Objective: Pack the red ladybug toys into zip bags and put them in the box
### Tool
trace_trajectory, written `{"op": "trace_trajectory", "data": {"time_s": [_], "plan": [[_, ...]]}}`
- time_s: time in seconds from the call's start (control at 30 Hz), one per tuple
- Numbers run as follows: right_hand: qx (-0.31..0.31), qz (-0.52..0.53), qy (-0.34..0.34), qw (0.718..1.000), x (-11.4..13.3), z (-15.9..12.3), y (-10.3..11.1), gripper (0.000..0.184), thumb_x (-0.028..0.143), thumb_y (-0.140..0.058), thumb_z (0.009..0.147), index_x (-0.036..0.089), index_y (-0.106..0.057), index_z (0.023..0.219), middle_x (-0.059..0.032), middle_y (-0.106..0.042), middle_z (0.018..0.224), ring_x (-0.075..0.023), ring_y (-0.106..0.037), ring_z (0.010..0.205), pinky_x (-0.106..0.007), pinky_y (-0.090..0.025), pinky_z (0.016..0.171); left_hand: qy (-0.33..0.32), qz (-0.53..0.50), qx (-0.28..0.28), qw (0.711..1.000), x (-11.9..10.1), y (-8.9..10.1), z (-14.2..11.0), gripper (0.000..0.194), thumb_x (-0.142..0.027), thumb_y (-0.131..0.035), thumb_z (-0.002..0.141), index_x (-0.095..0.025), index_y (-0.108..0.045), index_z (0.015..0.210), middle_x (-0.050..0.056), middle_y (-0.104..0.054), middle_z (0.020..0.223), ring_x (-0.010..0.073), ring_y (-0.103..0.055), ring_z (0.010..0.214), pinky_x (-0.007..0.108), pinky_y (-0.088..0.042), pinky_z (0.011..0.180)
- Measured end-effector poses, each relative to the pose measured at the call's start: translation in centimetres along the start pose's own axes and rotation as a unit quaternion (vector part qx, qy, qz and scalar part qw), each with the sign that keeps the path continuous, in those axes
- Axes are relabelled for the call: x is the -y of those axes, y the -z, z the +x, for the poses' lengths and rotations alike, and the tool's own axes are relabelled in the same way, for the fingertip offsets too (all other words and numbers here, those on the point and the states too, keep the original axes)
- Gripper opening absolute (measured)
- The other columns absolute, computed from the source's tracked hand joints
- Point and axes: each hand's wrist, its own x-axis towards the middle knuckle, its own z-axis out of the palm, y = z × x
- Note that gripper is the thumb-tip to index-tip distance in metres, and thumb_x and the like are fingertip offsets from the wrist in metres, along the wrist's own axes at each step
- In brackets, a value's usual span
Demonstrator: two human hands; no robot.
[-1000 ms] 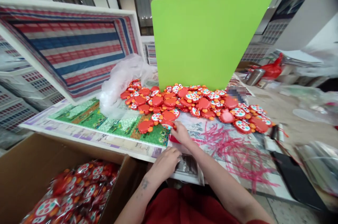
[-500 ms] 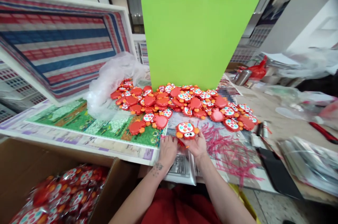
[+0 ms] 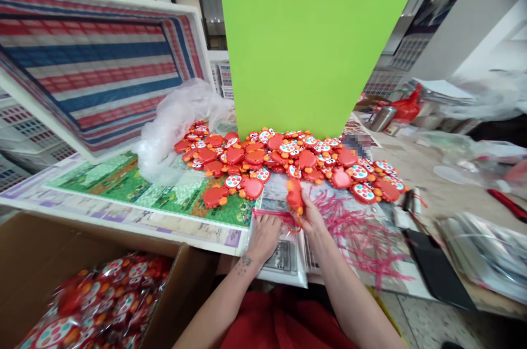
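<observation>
My right hand (image 3: 312, 218) grips a red crab-shaped toy (image 3: 295, 195), turned edge-on, with an orange cord hanging below it. Beside it, my left hand (image 3: 267, 234) has its fingers curled at the pink-edged top of a clear plastic bag (image 3: 297, 276). The bag lies flat at the table's front edge, with dark print showing on it. Beyond both hands spreads a heap of similar toys (image 3: 255, 157), red with orange claws; some show white spotted faces and round eyes.
Pink plastic strips (image 3: 362, 239) lie tangled to the right, near a black flat object (image 3: 438, 269). A cardboard box (image 3: 181, 277) at lower left holds bagged toys. A green panel (image 3: 308, 58) stands behind the heap, and a striped-lined crate (image 3: 201, 58) leans at left.
The toy in my right hand has turned from face-up on the open palm to edge-on between the fingers. My left hand has shifted slightly right, and the bag's pink edge shows more.
</observation>
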Motion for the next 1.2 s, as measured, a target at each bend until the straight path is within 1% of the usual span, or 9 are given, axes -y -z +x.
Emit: {"op": "trace_trajectory", "data": {"time_s": [0.13, 0.27, 0.43, 0.53, 0.73, 0.87, 0.97, 1.1, 1.2], "plan": [[-0.02, -0.182, 0.066, 0.981, -0.1, 0.7, 0.5, 0.046, 0.045, -0.082, 0.06, 0.021, -0.054, 0.088, 0.0018, -0.062, 0.078, -0.0141, -0.058, 0.067, -0.028, -0.05, 0.064, -0.037, 0.001, -0.009, 0.999, 0.2, -0.3, -0.2, 0.013, -0.026, -0.051, 0.094, -0.018, -0.061, 0.096, 0.006, -0.062, 0.097, 0.0222, -0.052, 0.095, 0.037, -0.04, 0.084], [-0.011, -0.316, 0.149, 0.937, -1.1, 1.2, 1.0, 0.042, 0.048, -0.078, 0.062, 0.02, -0.053, 0.081, 0.0031, -0.058, 0.075, -0.013, -0.054, 0.068, -0.028, -0.047, 0.067, -0.056, 0.003, -0.08, 0.995, 0.2, -0.5, -0.5, 0.008, -0.024, -0.056, 0.091, -0.019, -0.062, 0.091, 0.005, -0.061, 0.1, 0.0214, -0.051, 0.095, 0.035, -0.041, 0.083], [-0.01, -0.324, 0.162, 0.932, -1.6, 1.7, 1.0, 0.04, 0.048, -0.075, 0.064, 0.021, -0.052, 0.083, 0.0024, -0.057, 0.077, -0.014, -0.055, 0.07, -0.029, -0.047, 0.068, -0.129, -0.002, -0.055, 0.99, 0.1, -0.2, -0.6, 0.01, -0.017, -0.051, 0.093, -0.018, -0.06, 0.096, 0.005, -0.063, 0.103, 0.0206, -0.053, 0.098, 0.033, -0.042, 0.086], [-0.008, -0.316, 0.159, 0.935, -1.0, 1.6, 0.8, 0.042, 0.049, -0.075, 0.064, 0.021, -0.051, 0.085, 0.0014, -0.057, 0.079, -0.0149, -0.055, 0.072, -0.028, -0.048, 0.067, -0.113, 0.016, -0.027, 0.993, 0.1, -0.2, -0.5, 0.01, -0.016, -0.049, 0.093, -0.017, -0.059, 0.091, 0.004, -0.062, 0.085, 0.02, -0.054, 0.083, 0.033, -0.041, 0.077], [0.078, -0.349, 0.117, 0.927, -0.4, 0.5, 1.2, 0.049, 0.048, -0.069, 0.073, 0.022, -0.052, 0.11, 0.0013, -0.062, 0.081, -0.016, -0.059, 0.071, -0.029, -0.05, 0.066, -0.053, 0.05, -0.098, 0.993, -0.1, -0.6, -0.2, 0.018, -0.025, -0.048, 0.095, -0.017, -0.059, 0.081, 0.004, -0.062, 0.077, 0.0209, -0.055, 0.079, 0.038, -0.038, 0.08], [0.152, -0.433, 0.119, 0.881, -0.8, -0.1, 1.0, 0.034, 0.048, -0.059, 0.082, 0.02, -0.062, 0.101, -0.0016, -0.067, 0.089, -0.0169, -0.061, 0.08, -0.031, -0.049, 0.076, -0.013, 0.043, -0.161, 0.986, -0.3, -0.3, -0.2, 0.016, -0.03, -0.054, 0.092, -0.018, -0.062, 0.086, 0.008, -0.065, 0.098, 0.0239, -0.056, 0.097, 0.044, -0.036, 0.095], [0.209, -0.527, 0.12, 0.815, -0.5, -0.4, 0.8, 0.042, 0.051, -0.043, 0.091, 0.019, -0.066, 0.078, -0.0018, -0.066, 0.074, -0.0178, -0.06, 0.075, -0.031, -0.047, 0.075, -0.008, 0.014, -0.17, 0.985, -0.3, 0.0, -0.3, 0.014, -0.029, -0.054, 0.092, -0.018, -0.062, 0.094, 0.011, -0.06, 0.122, 0.0265, -0.05, 0.119, 0.046, -0.032, 0.105], [0.079, -0.667, 0.154, 0.724, 0.6, -1.4, 1.4, 0.043, 0.048, -0.039, 0.093, 0.018, -0.069, 0.086, -0.0067, -0.068, 0.073, -0.0222, -0.063, 0.078, -0.033, -0.046, 0.075, 0.037, -0.056, -0.12, 0.991, -0.1, 0.3, 0.0, 0.014, -0.028, -0.052, 0.093, -0.019, -0.06, 0.087, 0.009, -0.058, 0.131, 0.0253, -0.045, 0.128, 0.048, -0.029, 0.11], [0.005, -0.702, 0.11, 0.703, 0.5, -2.6, 2.0, 0.039, 0.044, -0.043, 0.093, 0.017, -0.065, 0.109, -0.0108, -0.072, 0.083, -0.0247, -0.067, 0.08, -0.032, -0.046, 0.071, 0.081, -0.109, -0.074, 0.988, 0.4, 0.8, 0.6, 0.012, -0.029, -0.054, 0.091, -0.02, -0.059, 0.085, 0.009, -0.058, 0.131, 0.0256, -0.045, 0.128, 0.05, -0.031, 0.109]]}}
